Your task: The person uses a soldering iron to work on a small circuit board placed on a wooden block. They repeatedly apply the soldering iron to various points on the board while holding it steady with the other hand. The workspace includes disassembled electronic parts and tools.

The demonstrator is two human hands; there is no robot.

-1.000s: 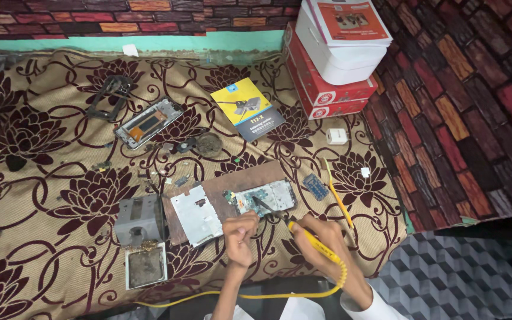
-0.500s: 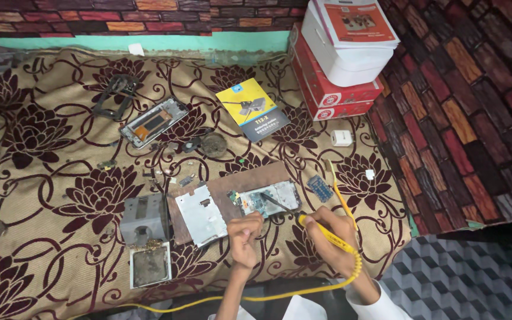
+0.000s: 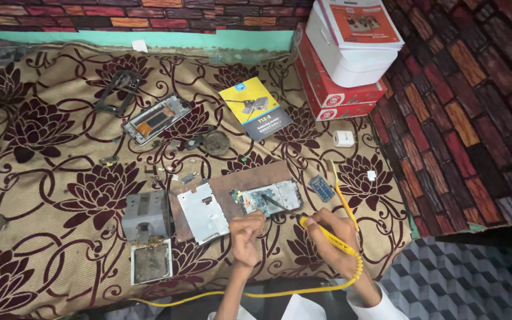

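Both hands near cloth's front edge: right hand (image 3: pixel 336 240) grips yellow soldering iron (image 3: pixel 303 220); left hand (image 3: pixel 245 236) prob. clenched beside circuit board (image 3: pixel 268 198).

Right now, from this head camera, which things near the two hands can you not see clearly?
- Soldering iron tip: too small in the head view to tell whether it touches the circuit board.
- Left hand: its curled fingers hide anything it pinches.
- Right hand: covers part of the iron's yellow handle.
- Yellow cord: cut off by the bottom edge.
- Board parts: too small to identify.
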